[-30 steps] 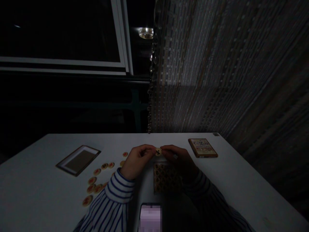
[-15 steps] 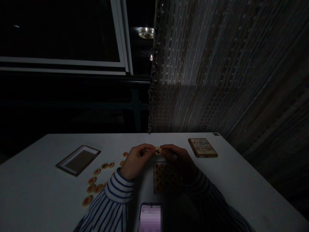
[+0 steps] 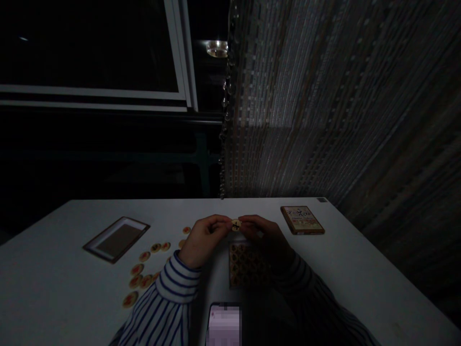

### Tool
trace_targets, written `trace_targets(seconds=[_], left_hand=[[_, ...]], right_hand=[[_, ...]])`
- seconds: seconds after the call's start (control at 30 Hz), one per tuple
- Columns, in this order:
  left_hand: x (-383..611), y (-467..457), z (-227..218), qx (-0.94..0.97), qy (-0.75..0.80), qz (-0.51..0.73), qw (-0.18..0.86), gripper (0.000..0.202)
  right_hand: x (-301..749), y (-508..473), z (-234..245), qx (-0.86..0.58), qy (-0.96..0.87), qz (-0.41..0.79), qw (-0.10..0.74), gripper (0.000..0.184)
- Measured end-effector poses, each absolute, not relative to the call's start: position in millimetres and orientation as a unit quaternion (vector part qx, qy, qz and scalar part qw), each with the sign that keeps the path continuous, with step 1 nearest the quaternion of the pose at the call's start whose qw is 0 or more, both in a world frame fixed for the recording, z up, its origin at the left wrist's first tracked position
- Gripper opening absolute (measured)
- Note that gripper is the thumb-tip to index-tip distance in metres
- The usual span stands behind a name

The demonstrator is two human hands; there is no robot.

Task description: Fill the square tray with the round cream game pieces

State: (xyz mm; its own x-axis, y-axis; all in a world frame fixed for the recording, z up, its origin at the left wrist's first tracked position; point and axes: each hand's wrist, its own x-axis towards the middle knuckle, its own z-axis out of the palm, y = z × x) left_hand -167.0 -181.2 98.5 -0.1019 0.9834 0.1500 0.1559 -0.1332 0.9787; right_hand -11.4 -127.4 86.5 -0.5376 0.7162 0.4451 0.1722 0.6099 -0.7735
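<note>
Between my two hands, a round wooden Chinese chess piece [image 3: 236, 225] with a dark character is held up, its face towards me. My left hand [image 3: 204, 239] pinches its left edge, and my right hand [image 3: 268, 236] pinches the right edge. Below and partly behind my right hand sits a box of chess pieces [image 3: 239, 269], packed in rows with dark characters. Loose chess pieces [image 3: 137, 269], mostly with red characters, lie scattered left of my left forearm; some are hidden behind the striped sleeve.
An open tray-like lid [image 3: 117, 239] lies at the left of the white table [image 3: 72, 288]. A flat printed box [image 3: 302, 220] rests at the back right. A phone [image 3: 224, 327] lies at the near edge. A string curtain [image 3: 288, 120] hangs beyond the table.
The chess piece has turned a little between my fingers, so its character sits at a different angle. Both hands stay in nearly the same place.
</note>
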Motion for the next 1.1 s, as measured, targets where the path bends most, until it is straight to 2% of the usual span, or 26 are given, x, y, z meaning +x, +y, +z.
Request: trace_targets(seconds=[1.1], left_hand=[[-169.6, -181.1, 96.0, 0.595, 0.544, 0.473, 0.354, 0.028]], right_hand=[[-7.2, -124.0, 81.2, -0.231, -0.837, 0.298, 0.397, 0.023]])
